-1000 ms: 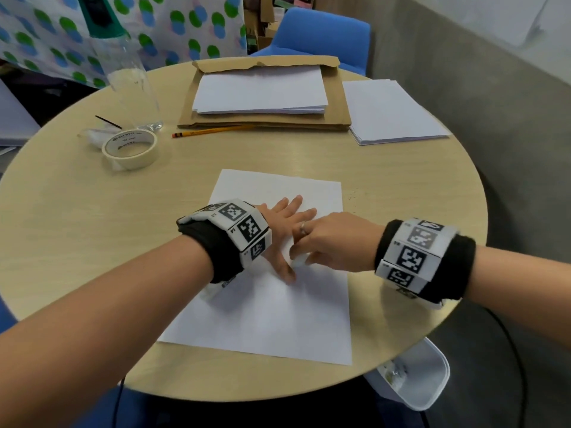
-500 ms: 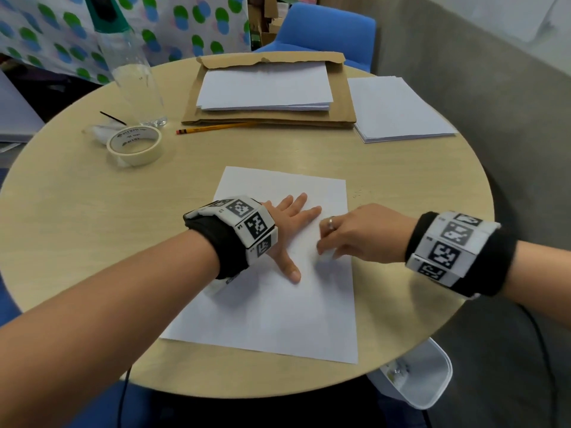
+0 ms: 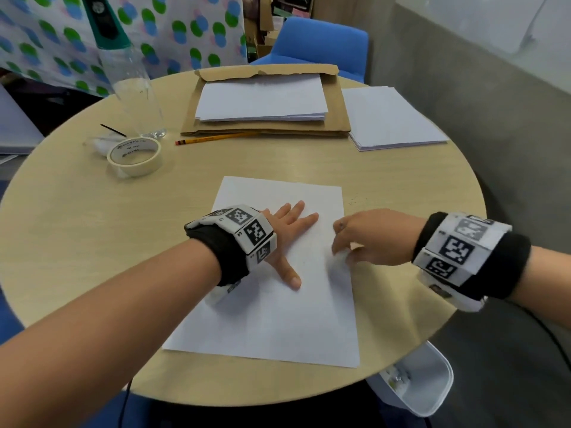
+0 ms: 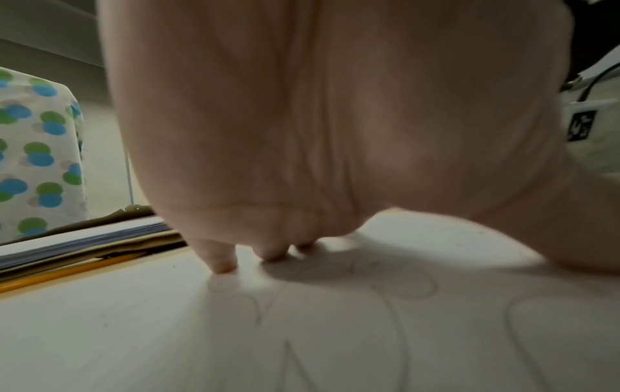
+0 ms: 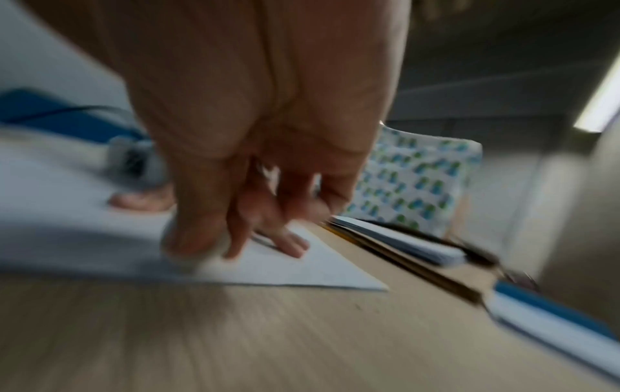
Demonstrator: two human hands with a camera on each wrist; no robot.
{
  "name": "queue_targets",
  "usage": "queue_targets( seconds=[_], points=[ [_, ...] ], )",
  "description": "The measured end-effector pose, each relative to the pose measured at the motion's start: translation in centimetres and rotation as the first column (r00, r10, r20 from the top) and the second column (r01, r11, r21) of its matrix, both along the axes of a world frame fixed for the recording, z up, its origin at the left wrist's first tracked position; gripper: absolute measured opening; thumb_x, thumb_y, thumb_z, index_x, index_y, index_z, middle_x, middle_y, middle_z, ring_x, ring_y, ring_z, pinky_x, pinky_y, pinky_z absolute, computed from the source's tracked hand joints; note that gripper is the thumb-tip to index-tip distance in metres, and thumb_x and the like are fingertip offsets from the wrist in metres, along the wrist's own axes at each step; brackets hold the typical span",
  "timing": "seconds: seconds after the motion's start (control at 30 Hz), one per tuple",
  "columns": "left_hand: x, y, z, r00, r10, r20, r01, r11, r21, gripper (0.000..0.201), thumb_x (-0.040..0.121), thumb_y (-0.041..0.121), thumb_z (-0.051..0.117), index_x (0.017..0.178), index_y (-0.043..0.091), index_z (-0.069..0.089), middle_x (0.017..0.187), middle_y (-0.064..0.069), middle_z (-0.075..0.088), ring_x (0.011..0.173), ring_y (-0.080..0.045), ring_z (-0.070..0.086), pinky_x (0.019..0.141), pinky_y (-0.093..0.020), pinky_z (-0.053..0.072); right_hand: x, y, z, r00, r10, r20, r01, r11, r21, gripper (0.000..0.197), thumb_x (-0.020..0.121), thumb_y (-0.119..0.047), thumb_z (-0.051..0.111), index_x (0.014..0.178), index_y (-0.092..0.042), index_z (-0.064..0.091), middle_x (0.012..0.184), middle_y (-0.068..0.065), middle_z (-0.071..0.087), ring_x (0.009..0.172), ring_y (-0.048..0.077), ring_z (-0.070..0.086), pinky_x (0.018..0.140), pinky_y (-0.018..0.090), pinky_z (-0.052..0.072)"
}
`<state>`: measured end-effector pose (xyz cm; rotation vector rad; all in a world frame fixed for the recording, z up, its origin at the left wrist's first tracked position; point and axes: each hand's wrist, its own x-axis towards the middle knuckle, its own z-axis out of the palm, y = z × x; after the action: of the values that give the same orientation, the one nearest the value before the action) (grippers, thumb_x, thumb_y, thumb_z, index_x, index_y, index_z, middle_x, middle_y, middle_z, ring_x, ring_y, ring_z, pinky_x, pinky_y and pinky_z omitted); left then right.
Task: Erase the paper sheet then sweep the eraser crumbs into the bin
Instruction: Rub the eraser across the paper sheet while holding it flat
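Observation:
A white paper sheet point(image 3: 278, 319) lies on the round wooden table point(image 3: 77, 242). My left hand point(image 3: 290, 236) presses flat on it with fingers spread. In the left wrist view the left hand point(image 4: 302, 132) rests its fingertips on the sheet point(image 4: 167, 331), which bears faint pencil lines point(image 4: 396, 305). My right hand point(image 3: 364, 239) is at the sheet's right edge and pinches a small white eraser point(image 3: 341, 257). The right wrist view is blurred; there the eraser point(image 5: 191, 261) touches the paper point(image 5: 302, 268) under the thumb. Tiny crumbs point(image 3: 355, 200) dot the table beside the sheet. A white bin point(image 3: 423, 381) stands below the table's right front edge.
At the back left are a tape roll point(image 3: 135, 156) and a clear bottle point(image 3: 133, 97). A pencil point(image 3: 216, 138) lies in front of a cardboard envelope point(image 3: 340, 118) carrying a paper stack. Another paper stack point(image 3: 392, 118) lies at the back right, with a blue chair point(image 3: 321, 44) behind.
My right hand has slid with the eraser from beside the left hand's fingers to the sheet's right edge. The left hand has stayed pressed on the paper.

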<state>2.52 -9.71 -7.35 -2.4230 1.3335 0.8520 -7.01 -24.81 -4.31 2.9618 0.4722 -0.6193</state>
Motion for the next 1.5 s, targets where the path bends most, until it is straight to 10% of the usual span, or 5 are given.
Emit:
queue_targets(
  seconds=[0.27,0.67,0.93,1.17,1.5],
  points=[
    [1.0,-0.1,0.6,0.998,0.023,-0.066,-0.023,1.000,0.008,0.105,0.082,0.045,0.065,0.149,0.024,-0.015,0.156,-0.001,-0.024,0.146,-0.021,-0.013,0.119,-0.046,0.002,-2.1,5.1,-2.2,0.561,-0.169,-0.810,0.600,-0.591,0.539,0.016,0.089,-0.017,0.049,0.093,-0.007,0.061,0.088,0.008,0.066,0.080,0.018,0.062,0.071,0.025,0.052],
    [3.2,1.4,0.8,0.990,0.096,-0.102,-0.108,0.987,-0.118,0.086,0.091,0.007,0.053,0.149,0.036,-0.004,0.158,0.013,0.004,0.145,-0.014,0.016,0.117,-0.032,0.015,0.4,1.4,-3.3,0.185,-0.646,-0.741,0.105,-0.736,0.668,0.019,0.090,-0.008,0.046,0.072,-0.010,0.051,0.074,0.004,0.055,0.061,0.014,0.056,0.055,0.023,0.049],
    [3.5,1.7,0.6,0.973,0.156,-0.170,-0.181,0.974,-0.139,0.091,0.087,0.001,0.053,0.149,0.036,-0.005,0.158,0.007,0.013,0.143,-0.016,0.020,0.117,-0.033,0.021,-1.2,7.7,-3.9,0.453,-0.033,-0.891,0.715,-0.583,0.385,0.022,0.091,-0.018,0.050,0.081,-0.004,0.063,0.089,0.011,0.069,0.079,0.020,0.069,0.075,0.031,0.057],
    [4.3,1.9,0.7,0.960,0.175,-0.217,-0.203,0.973,-0.112,0.092,0.086,0.001,0.050,0.146,0.045,-0.005,0.157,0.009,0.015,0.143,-0.019,0.022,0.116,-0.042,0.023,2.0,-0.5,-3.3,0.185,-0.590,-0.786,-0.018,-0.801,0.598,0.017,0.090,-0.013,0.048,0.074,-0.012,0.053,0.085,0.007,0.060,0.080,0.019,0.060,0.073,0.030,0.051],
    [5.1,1.4,0.6,0.842,0.238,-0.484,-0.347,0.926,-0.148,0.090,0.082,-0.022,0.031,0.149,0.025,-0.008,0.157,0.011,0.013,0.145,-0.009,0.011,0.115,-0.019,0.009,2.8,6.4,-4.6,0.436,-0.073,-0.897,0.707,-0.589,0.391,0.023,0.094,-0.016,0.044,0.082,-0.004,0.059,0.086,0.011,0.065,0.067,0.019,0.071,0.063,0.026,0.057]
  ],
)
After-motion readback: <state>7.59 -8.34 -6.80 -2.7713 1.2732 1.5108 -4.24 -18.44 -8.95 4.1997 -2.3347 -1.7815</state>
